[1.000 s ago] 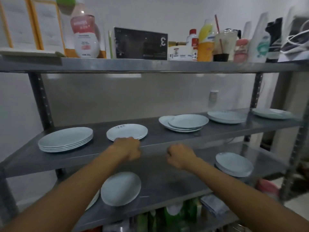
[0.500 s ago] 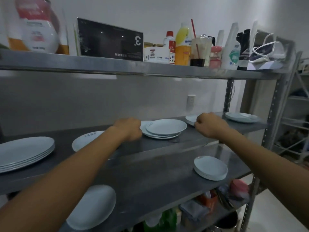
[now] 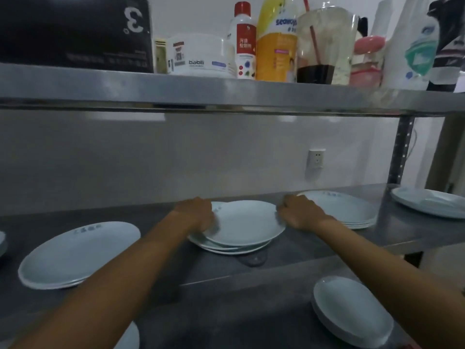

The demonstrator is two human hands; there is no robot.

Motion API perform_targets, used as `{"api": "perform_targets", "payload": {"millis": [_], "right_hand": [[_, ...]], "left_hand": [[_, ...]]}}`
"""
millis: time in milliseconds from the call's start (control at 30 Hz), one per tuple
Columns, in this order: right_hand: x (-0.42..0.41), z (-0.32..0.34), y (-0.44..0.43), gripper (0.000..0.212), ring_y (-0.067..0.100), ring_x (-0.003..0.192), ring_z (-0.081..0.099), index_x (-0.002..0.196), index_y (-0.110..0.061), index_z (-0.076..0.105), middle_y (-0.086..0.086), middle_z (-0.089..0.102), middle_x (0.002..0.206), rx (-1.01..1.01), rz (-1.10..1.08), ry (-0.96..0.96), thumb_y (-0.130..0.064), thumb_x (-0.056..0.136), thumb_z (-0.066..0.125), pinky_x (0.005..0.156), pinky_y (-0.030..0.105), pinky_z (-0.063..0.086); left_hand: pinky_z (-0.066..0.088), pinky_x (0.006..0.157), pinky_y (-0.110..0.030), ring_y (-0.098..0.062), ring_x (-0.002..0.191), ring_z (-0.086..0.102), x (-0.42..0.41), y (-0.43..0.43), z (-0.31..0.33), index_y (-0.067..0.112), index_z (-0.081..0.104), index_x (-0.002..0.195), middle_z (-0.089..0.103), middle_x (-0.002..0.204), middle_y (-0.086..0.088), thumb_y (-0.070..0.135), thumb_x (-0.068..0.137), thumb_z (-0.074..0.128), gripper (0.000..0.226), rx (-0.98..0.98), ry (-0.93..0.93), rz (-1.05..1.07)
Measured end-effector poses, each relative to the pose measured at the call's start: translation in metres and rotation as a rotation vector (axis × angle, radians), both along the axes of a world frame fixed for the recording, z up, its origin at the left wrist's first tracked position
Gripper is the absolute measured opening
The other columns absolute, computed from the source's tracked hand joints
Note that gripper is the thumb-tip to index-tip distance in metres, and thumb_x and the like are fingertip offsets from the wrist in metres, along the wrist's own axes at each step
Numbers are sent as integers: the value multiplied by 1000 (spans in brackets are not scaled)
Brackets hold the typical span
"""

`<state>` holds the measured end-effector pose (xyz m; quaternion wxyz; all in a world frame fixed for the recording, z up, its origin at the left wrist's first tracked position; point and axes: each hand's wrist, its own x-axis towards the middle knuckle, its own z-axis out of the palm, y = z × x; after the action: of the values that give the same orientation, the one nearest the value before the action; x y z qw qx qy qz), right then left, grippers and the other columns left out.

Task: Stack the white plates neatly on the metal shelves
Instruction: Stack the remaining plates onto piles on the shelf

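two hands grip the top plate (image 3: pixel 241 220) by its rims: left hand (image 3: pixel 198 217) on the left, right hand (image 3: pixel 302 215) on the right. it lies askew on a stack (image 3: pixel 226 249) on the middle shelf (image 3: pixel 402 235), so i judge squaring is in hand; next, nudge it left until rims match.

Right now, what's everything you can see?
metal shelves: three, grey, whole view
middle plate stack: several, white, middle shelf centre
left plate stack: few, white, middle shelf left
right plate stack: several, white, middle shelf right
far plates: few, white, far right
lower plate stack: several, white, lower shelf
black box: one, black, top shelf
tub: one, white, top shelf
red-capped bottle: one, white, top shelf
yellow bottle: one, yellow, top shelf
cup: one, clear, top shelf
wall socket: one, white, wall
left hand: one, grips middle stack's left rim
right hand: one, grips its right rim
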<state>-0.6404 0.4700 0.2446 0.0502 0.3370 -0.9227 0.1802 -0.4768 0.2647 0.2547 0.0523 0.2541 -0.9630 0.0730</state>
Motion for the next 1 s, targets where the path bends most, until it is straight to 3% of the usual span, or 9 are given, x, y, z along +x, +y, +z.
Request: {"api": "perform_targets", "payload": {"millis": [133,233,433,533,667,767,900,1000], "right_hand": [[-35,-22,-30,35,34,114,54,120,2,51,23,53,131,27,110,-82,-24,99,41,83,27,36],[-40,-24,-39,35,33,113,55,121,6,52,24,54,130,35,128,-91,-19,99,41,88,29,40],[-23,-8,-28,35,34,118,53,125,0,53,21,54,133,38,109,-24,-18,97,43,95,32,41],[-24,8,-11,31,35,113,55,119,-2,53,20,55,129,-15,73,-27,-19,94,45,90,33,45],[-31,24,30,23,35,110,54,109,-6,51,19,53,127,15,-29,-25,-23,95,45,79,30,38],[-45,37,76,38,33,117,52,124,-3,51,16,51,133,-4,-170,-63,-28,97,43,86,32,40],[-62,48,155,31,27,87,51,118,-2,58,20,61,116,-28,-337,21,-18,94,48,77,33,42],[-88,53,214,29,32,93,58,114,-2,60,18,62,113,-53,-410,36,-18,92,49,77,32,45]], "left_hand": [[44,90,-36,-28,113,55,-21,-9,-19,13,56,118,58,126,-9,33,88,46,37,20,-8,39],[47,93,-37,-29,113,56,-26,-16,-20,11,55,125,57,128,-11,28,87,51,42,101,14,49],[46,81,-35,-28,103,59,-26,-18,-10,12,52,122,59,121,-10,19,91,43,33,32,-9,49],[44,72,-33,-25,89,57,-33,-9,11,13,51,121,60,112,-7,19,91,43,32,-2,23,31],[41,69,-30,-23,84,54,-55,20,31,14,52,118,59,107,-6,19,91,44,29,-36,51,-43],[42,67,-30,-22,80,54,-86,59,39,15,54,113,55,94,-2,21,90,43,27,-47,92,-145],[41,66,-31,-22,75,52,-134,126,44,12,51,110,58,96,-5,22,88,46,24,26,159,-270],[42,66,-31,-22,76,52,-179,175,46,10,46,111,58,99,-6,23,87,48,27,47,190,-356]]}}
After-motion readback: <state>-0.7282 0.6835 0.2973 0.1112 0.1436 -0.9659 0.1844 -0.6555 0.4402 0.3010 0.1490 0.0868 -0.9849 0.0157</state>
